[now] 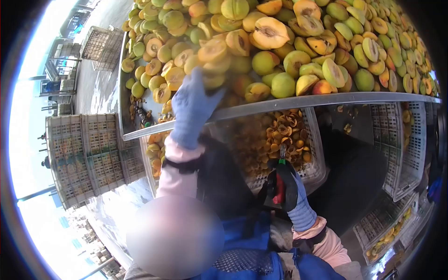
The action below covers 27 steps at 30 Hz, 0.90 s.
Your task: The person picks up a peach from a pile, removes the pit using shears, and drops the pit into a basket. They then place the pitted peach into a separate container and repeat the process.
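My left hand (193,105), in a blue-grey knitted glove, reaches over the front rim of a metal table (280,102) heaped with fruit. Its thumb and fingers are apart, and motion-blurred fruit halves (212,53) show just beyond the fingertips. Many of the yellow-green peaches (270,33) are cut in half, some with the pit showing. Lower down, my right hand (294,189), gloved in blue-grey and black, closes around a red-handled tool (279,189) with a green part and a metal tip. That tip overlaps a crate (318,156) of small orange-brown pieces.
Stacked plastic crates (84,156) stand at the left, with another crate (100,46) farther back. More crates (413,154) are at the right, some holding fruit. A dark tool (141,115) lies at the table's left corner. My dark-clothed leg (354,172) lies beside the crate of pieces.
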Each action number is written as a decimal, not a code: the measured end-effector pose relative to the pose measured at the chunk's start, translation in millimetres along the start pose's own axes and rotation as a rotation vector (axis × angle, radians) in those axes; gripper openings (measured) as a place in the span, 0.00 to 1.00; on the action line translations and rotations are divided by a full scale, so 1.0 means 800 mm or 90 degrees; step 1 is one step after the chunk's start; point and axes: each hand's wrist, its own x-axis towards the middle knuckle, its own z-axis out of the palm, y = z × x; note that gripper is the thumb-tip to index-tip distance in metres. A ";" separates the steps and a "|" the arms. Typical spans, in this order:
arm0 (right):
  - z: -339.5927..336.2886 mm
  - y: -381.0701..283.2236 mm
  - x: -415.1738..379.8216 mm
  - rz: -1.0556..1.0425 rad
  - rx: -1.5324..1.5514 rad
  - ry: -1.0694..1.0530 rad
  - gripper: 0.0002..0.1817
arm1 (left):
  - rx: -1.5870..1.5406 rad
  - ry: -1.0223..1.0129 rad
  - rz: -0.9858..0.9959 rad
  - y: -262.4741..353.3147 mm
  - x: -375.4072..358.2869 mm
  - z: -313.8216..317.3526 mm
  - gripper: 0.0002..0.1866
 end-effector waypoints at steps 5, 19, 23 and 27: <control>-0.012 -0.003 0.006 -0.009 0.056 -0.037 0.23 | -0.324 -0.077 0.218 0.033 -0.098 -0.044 0.36; 0.006 0.012 -0.003 -0.268 -0.327 0.017 0.15 | -0.579 -0.044 -0.065 0.092 -0.224 0.025 0.26; 0.021 0.010 -0.033 -0.550 -0.593 0.005 0.13 | -0.635 -0.026 -0.137 0.104 -0.229 0.020 0.18; 0.016 0.015 -0.034 -0.694 -0.783 0.023 0.13 | -0.794 -0.048 -0.322 0.117 -0.235 0.023 0.17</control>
